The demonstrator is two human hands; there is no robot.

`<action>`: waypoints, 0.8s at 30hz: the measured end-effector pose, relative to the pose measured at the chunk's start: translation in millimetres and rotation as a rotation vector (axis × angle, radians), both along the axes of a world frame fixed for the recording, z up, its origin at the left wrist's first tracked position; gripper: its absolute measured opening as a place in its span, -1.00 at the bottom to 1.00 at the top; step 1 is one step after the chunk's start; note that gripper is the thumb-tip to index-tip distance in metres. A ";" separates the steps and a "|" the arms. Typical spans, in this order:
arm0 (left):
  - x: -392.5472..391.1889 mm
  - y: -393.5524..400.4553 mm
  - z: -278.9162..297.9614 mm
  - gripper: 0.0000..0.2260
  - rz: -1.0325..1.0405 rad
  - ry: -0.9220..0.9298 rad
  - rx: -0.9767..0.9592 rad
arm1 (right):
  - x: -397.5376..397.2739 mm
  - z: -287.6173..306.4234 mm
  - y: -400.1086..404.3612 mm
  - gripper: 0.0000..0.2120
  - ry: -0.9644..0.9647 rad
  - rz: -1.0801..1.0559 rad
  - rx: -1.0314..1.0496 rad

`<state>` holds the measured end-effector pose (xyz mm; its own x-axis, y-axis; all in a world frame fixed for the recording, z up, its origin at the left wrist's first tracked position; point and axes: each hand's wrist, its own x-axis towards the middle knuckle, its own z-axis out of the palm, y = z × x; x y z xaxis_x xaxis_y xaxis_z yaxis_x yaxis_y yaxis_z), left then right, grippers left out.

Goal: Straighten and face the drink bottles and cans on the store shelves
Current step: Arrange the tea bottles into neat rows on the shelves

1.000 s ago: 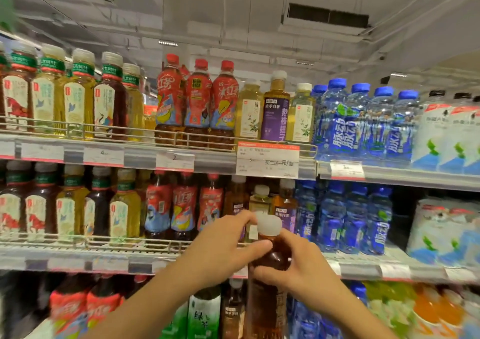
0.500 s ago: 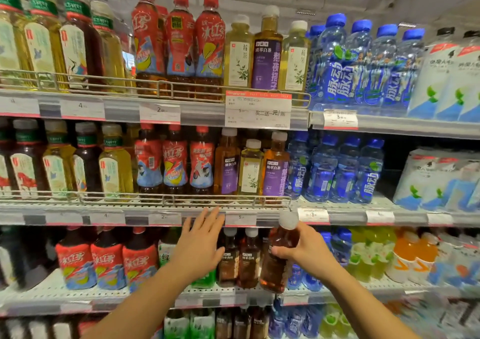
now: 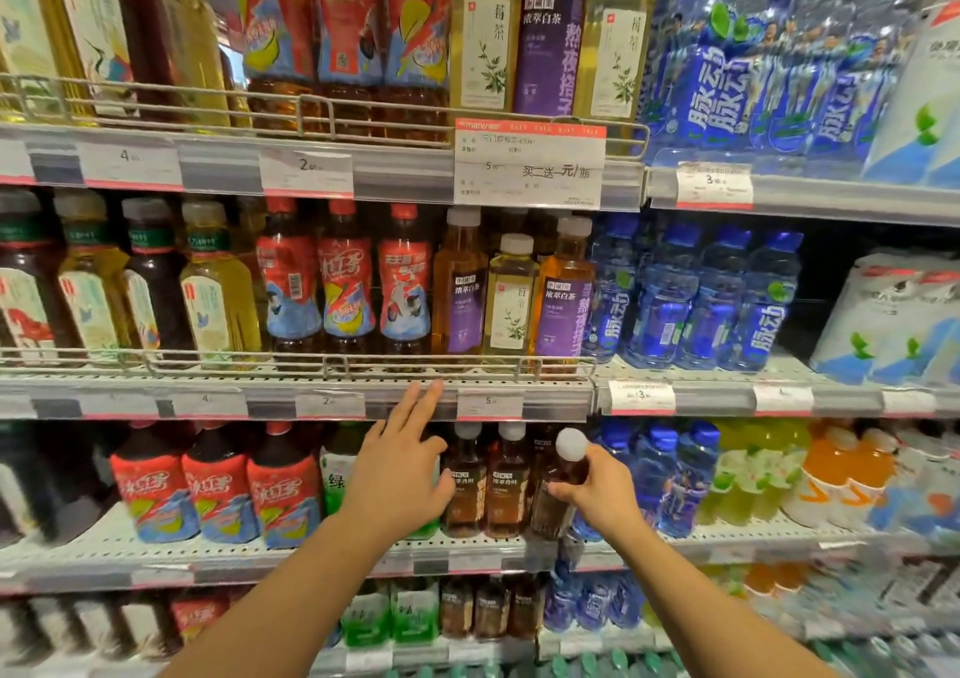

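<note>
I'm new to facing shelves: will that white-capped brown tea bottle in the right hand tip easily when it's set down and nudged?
Probably. The brown tea bottle looks tall and narrow, so a push near its white cap may topple it. It appears full, so fairly heavy for its size. The right hand holds it tilted; its neighbours could steady it.

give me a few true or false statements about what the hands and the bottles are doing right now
1. The right hand grips a brown tea bottle with a white cap. True.
2. That bottle stands straight upright. False: it tilts, its cap leaning toward the right.
3. The left hand is curled round a red-labelled bottle. False: its fingers are spread and hold nothing, in front of the green-labelled bottle.
4. Two brown bottles stand between the two hands. True.
5. The blue water bottles sit left of the held bottle. False: they are on its right.
</note>
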<state>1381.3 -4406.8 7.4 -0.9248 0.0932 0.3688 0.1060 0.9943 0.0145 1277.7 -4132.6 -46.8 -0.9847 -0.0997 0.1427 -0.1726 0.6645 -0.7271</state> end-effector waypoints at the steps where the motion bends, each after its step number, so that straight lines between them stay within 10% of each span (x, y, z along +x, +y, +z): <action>1: -0.1 0.0 0.5 -0.62 -0.003 0.015 0.005 | -2.1 -3.4 -1.3 -0.43 -0.007 0.004 0.000; 10: -2.5 3.4 -1.2 -0.60 0.004 0.088 0.019 | -24.6 -3.2 -10.2 -0.21 -0.022 0.057 0.103; 24: -7.5 9.0 -15.4 -0.78 -0.017 0.176 0.081 | -33.4 5.6 -24.3 -0.50 -0.040 -0.150 -0.077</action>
<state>1373.8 -4397.8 -7.9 -0.8438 0.0718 0.5319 0.1307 0.9887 0.0739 1244.3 -4156.9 -41.2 -0.9927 0.0588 0.1050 -0.0458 0.6224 -0.7814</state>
